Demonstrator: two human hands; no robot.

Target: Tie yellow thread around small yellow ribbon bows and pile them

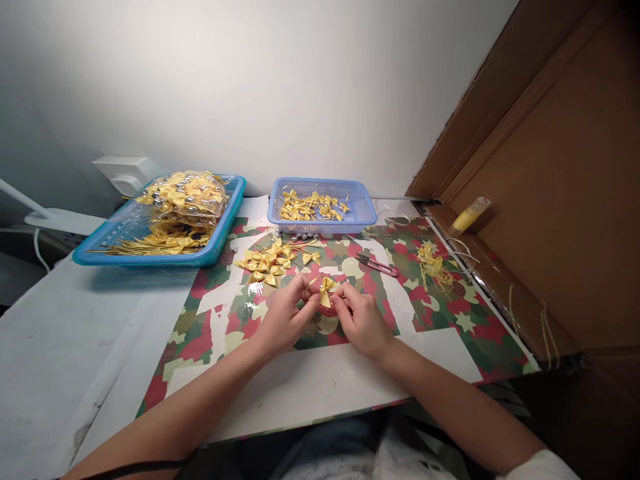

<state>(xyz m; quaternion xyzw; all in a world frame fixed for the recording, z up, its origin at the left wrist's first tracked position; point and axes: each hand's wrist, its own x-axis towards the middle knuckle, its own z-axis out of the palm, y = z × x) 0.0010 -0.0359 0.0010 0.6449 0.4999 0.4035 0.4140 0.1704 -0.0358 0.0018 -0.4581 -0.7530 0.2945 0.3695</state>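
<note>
Yellow satin makes up the small ribbon bow (327,289) pinched between both hands just above the worktop (320,383), over the middle of a camouflage-patterned mat (440,320). The left hand (286,317) has its fingers (306,288) closed on the bow's left side, and the right hand (361,320) has its fingers (341,301) closed on the right side, so the two sets of fingertips nearly meet around it. Just beyond the hands lies a loose pile of finished yellow bows (270,262) on the mat. Near it to the right, a small pair of red-handled snips (376,264) rests flat. Farther right sits a tangle of yellow scraps and thread (434,267), close to the mat's edge. At the back of the worktop a pale blue basket (365,215) holds more bows, and to its left a larger teal tray (223,243) carries a clear bag of bows (183,193) heaped high. A yellow tube (469,216) leans against the brown cardboard wall (560,200) on the right.
</note>
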